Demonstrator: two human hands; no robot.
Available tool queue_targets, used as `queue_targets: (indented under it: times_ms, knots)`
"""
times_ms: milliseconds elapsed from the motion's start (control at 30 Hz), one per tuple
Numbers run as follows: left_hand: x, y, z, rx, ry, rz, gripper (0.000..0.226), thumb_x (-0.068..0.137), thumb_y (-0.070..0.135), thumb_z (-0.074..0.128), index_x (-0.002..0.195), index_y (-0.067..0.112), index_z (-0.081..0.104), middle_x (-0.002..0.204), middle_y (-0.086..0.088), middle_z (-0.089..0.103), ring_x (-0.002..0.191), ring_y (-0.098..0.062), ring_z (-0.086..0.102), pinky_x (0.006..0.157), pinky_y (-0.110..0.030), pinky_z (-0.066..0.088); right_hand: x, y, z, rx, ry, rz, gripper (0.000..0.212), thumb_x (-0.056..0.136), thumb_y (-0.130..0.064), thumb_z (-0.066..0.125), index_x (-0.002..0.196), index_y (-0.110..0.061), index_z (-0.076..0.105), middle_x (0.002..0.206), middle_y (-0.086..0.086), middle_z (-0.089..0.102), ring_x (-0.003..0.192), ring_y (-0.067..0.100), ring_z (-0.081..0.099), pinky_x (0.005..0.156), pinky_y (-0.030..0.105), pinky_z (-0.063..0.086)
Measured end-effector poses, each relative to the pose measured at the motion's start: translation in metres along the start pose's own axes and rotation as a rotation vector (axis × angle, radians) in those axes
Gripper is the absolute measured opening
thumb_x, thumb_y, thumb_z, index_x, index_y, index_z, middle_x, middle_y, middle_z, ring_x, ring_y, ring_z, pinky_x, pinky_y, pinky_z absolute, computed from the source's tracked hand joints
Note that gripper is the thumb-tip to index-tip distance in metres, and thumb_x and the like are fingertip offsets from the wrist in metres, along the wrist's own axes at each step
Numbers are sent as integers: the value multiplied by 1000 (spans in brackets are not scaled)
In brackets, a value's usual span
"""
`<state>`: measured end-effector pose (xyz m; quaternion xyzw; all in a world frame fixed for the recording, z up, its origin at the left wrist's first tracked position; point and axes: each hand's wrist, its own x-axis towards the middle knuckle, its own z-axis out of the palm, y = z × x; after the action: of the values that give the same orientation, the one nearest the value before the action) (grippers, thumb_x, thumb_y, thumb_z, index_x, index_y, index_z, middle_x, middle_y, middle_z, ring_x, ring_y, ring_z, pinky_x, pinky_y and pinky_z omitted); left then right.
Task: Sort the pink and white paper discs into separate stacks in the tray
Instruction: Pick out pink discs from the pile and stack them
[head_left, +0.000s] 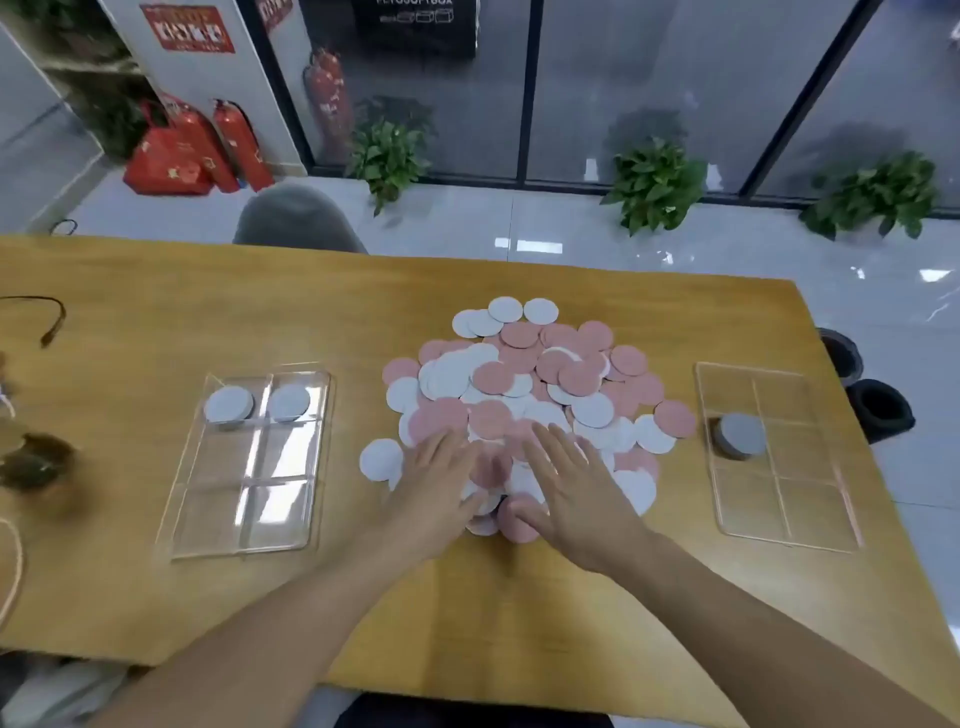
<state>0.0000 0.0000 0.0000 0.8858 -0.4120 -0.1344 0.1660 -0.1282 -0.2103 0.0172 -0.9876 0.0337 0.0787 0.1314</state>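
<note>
Both hands, left and right, lie flat with fingers spread on the disc pile mid-table, grasping nothing.

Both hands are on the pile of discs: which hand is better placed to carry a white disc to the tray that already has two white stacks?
Left. The left hand lies on the pile's side nearest the left tray; the right hand would have to cross over it.
</note>
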Motion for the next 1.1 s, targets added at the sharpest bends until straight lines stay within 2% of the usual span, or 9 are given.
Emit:
queue_targets:
  times_ms: [67, 133, 233, 400, 533, 667, 800, 900, 1100]
  knots:
    - [-1, -5, 16, 1, 2, 27, 49, 108, 40, 58, 153, 23, 50, 162, 4, 41, 154, -18, 27, 127, -38, 30, -2, 0, 17, 49, 18, 34, 77, 107, -64, 39, 167, -16, 37, 172, 10, 36, 154, 34, 40, 123, 47, 38]
    - [-4, -10, 33, 4, 50, 45, 41, 107, 35, 59, 146, 22, 58, 153, 5, 50, 147, -18, 35, 123, -37, 36, -6, 0, 38, 14, 105, 45, 57, 106, -52, 50, 148, -15, 57, 147, 7, 54, 124, 34, 58, 100, 45, 52]
    - [-1, -16, 56, -58, 133, 71, 30, 106, 32, 61, 134, 24, 67, 137, 9, 57, 131, -19, 49, 110, -39, 45, -6, 8, 71, 16, 244, 27, 34, 102, -36, 66, 128, -15, 64, 123, 3, 55, 101, 30, 58, 82, 42, 52]
    - [0, -28, 92, -61, 298, 154, 34, 105, 28, 69, 139, 25, 67, 137, 9, 59, 123, -21, 53, 109, -34, 44, -4, 22, 113, 106, 344, 17, 44, 101, -37, 73, 139, -18, 60, 131, -1, 53, 109, 25, 56, 90, 40, 52]
    - [-1, -35, 110, -54, 394, 175, 37, 105, 29, 69, 142, 24, 69, 140, 8, 60, 125, -23, 54, 111, -34, 44, -5, 31, 134, 142, 422, 18, 48, 102, -40, 71, 143, -16, 62, 133, 0, 54, 106, 29, 59, 88, 44, 52]
    - [0, -39, 118, -29, 456, 217, 32, 106, 30, 65, 137, 26, 70, 136, 11, 60, 122, -23, 55, 104, -40, 49, -3, 32, 142, 98, 491, -12, 45, 104, -45, 63, 138, -16, 65, 129, -1, 56, 106, 28, 58, 88, 47, 53]
    - [0, -45, 128, 53, 526, 261, 26, 107, 28, 62, 130, 28, 74, 127, 12, 64, 116, -23, 57, 96, -43, 51, 0, 34, 150, 102, 525, -21, 44, 105, -49, 58, 136, -19, 66, 127, -4, 55, 108, 24, 56, 91, 41, 51]
    - [0, -48, 134, 53, 566, 279, 23, 107, 24, 63, 125, 28, 76, 122, 13, 65, 113, -22, 57, 96, -44, 50, -1, 37, 155, 112, 539, -28, 42, 105, -51, 58, 133, -20, 66, 127, -6, 54, 109, 21, 53, 93, 39, 50]
    - [-8, -50, 132, -29, 552, 279, 15, 108, 22, 68, 117, 27, 78, 114, 16, 65, 112, -17, 57, 100, -44, 49, -6, 36, 157, 66, 576, -32, 36, 105, -49, 64, 124, -19, 69, 118, -6, 56, 105, 20, 52, 94, 44, 50]
